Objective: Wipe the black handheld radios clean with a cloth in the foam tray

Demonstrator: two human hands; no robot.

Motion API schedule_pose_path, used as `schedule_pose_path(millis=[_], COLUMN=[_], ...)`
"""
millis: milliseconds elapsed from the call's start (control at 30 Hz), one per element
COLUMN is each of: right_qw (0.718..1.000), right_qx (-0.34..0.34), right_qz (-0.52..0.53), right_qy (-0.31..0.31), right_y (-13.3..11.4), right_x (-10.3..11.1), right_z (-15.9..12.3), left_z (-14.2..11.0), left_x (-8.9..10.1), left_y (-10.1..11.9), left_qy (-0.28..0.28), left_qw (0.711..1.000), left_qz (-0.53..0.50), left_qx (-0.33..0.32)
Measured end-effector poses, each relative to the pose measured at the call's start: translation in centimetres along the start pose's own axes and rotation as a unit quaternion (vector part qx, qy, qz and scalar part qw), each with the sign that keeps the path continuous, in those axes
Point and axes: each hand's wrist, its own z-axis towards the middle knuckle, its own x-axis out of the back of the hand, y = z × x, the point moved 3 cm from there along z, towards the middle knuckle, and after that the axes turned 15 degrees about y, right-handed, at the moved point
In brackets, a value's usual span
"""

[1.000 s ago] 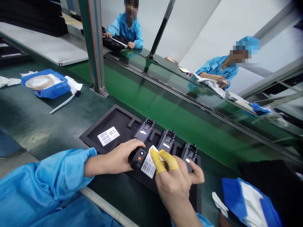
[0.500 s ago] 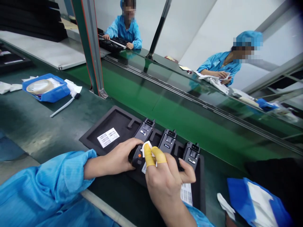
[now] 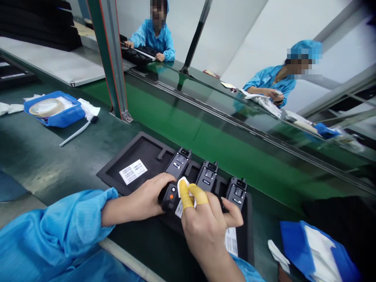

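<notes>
My left hand [image 3: 143, 199] grips a small black device with an orange button [image 3: 169, 196], lifted slightly at the near edge of a black foam tray [image 3: 138, 150]. My right hand [image 3: 205, 225], with yellow finger cots on two fingers, pinches a white barcode label [image 3: 182, 194] against that device. Three more black devices [image 3: 207, 176] stand in the tray's slots just beyond. A loose barcode label [image 3: 132, 171] lies in the tray's empty left pocket. Another label [image 3: 231, 241] lies under my right wrist.
A blue bin with a tape roll [image 3: 53, 107] and white cloths sits far left. A metal post [image 3: 110, 58] stands behind the tray beside the green conveyor [image 3: 223, 137]. Two people in blue coats work across it. A blue tray with white cloth [image 3: 317, 250] lies right.
My right hand moved left and brought the white label onto the device held in my left hand. The label near my right wrist came into view.
</notes>
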Motion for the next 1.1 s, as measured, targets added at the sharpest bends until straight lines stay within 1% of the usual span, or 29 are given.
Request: schedule_pose_path(millis=[100,200,267,367,433,500,633,733,800,867,933,967,1000,1033,1100], right_qw=[1.0,0.999,0.997,0.992,0.99,0.989,0.991,0.994,0.995,0.995,0.996,0.996,0.996,0.996,0.996], right_qx=[-0.019,-0.043,-0.036,-0.009,-0.003,-0.013,-0.054,-0.09,-0.099,-0.091,-0.079,-0.075,-0.075,-0.076,-0.074], right_qz=[-0.003,0.023,0.067,0.127,0.144,0.144,0.115,0.067,0.031,0.015,0.015,0.015,0.014,0.015,0.017], right_qy=[-0.023,-0.003,0.004,-0.01,-0.013,-0.016,-0.036,-0.02,0.004,0.021,0.034,0.036,0.038,0.039,0.038], right_y=[0.8,1.0,0.6,0.2,0.3,0.7,2.2,3.7,4.8,5.8,6.4,6.7,6.8,6.9,7.0], right_x=[-0.2,0.1,0.3,0.5,0.7,0.9,1.3,1.7,1.9,1.9,1.9,1.9,1.9,1.9,2.0], right_z=[-0.2,-0.1,0.0,0.0,-0.2,-0.6,-2.6,-5.0,-6.6,-7.9,-8.8,-9.0,-9.2,-9.3,-9.3], left_z=[-0.1,-0.1,-0.2,-0.2,-0.2,-0.2,-0.2,-0.3,0.1,1.1,2.7,3.8,5.0,6.1,8.2], left_x=[0.0,0.0,0.0,0.0,0.0,0.0,0.0,0.1,0.7,1.9,3.5,4.3,5.0,5.7,6.5], left_y=[0.1,0.1,0.0,-0.1,-0.1,-0.2,-0.5,-0.1,0.6,1.4,1.9,1.9,1.6,1.1,-0.4], left_qy=[0.001,-0.008,-0.009,-0.002,-0.006,-0.01,0.01,0.012,0.023,0.043,0.047,0.04,0.032,0.02,0.023], left_qw=[1.0,1.0,1.0,1.0,1.0,0.999,1.0,1.0,0.998,0.994,0.98,0.967,0.948,0.919,0.886], left_qz=[0.003,0.001,-0.002,-0.002,-0.001,0.003,0.018,0.029,0.054,0.102,0.184,0.238,0.303,0.379,0.443], left_qx=[-0.009,-0.009,-0.007,-0.012,-0.025,-0.03,-0.006,0.002,0.005,0.027,0.064,0.082,0.093,0.11,0.135])
